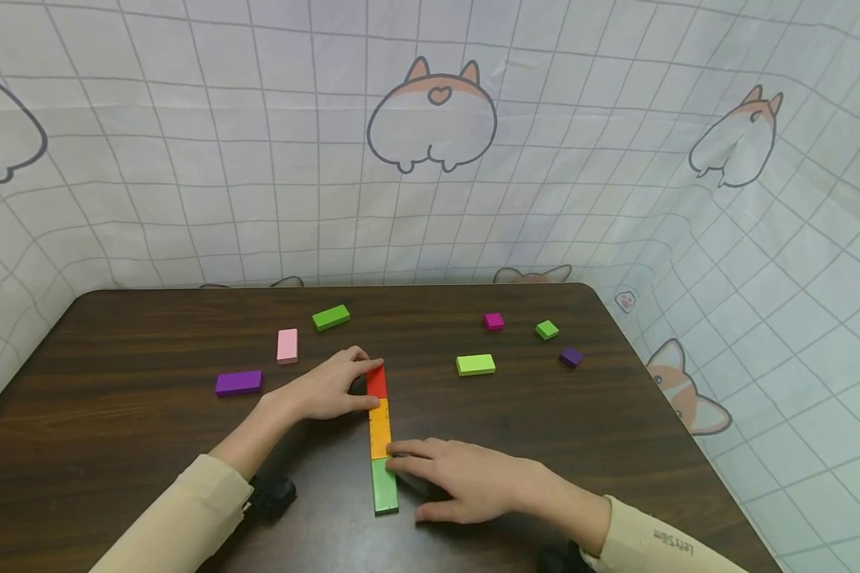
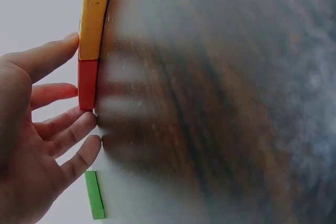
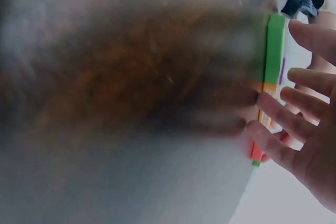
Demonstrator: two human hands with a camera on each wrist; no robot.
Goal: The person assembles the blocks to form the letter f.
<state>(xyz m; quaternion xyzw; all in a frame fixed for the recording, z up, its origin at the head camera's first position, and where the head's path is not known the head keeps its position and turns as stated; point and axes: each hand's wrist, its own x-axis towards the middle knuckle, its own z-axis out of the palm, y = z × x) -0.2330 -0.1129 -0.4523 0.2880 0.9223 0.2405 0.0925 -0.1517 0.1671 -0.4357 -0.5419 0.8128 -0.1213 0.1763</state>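
Observation:
A red block (image 1: 377,381), an orange block (image 1: 380,430) and a green block (image 1: 385,485) lie end to end in a straight row on the dark wooden table. My left hand (image 1: 330,387) comes from the left, its fingers extended; the thumb touches the orange block (image 2: 94,19) near its joint with the red block (image 2: 87,85), and other fingertips are at the red block's side and far end. On the right, my right hand (image 1: 469,480) is spread, with fingertips at the joint of orange and green. Its thumb stands apart from the green block (image 3: 274,51).
Left of the row lie a purple block (image 1: 240,383), a pink block (image 1: 287,346) and a green block (image 1: 331,317). To the right are a lime block (image 1: 476,364) and small magenta (image 1: 494,321), green (image 1: 547,329) and dark purple (image 1: 571,357) blocks. A patterned curtain (image 1: 430,215) hangs behind.

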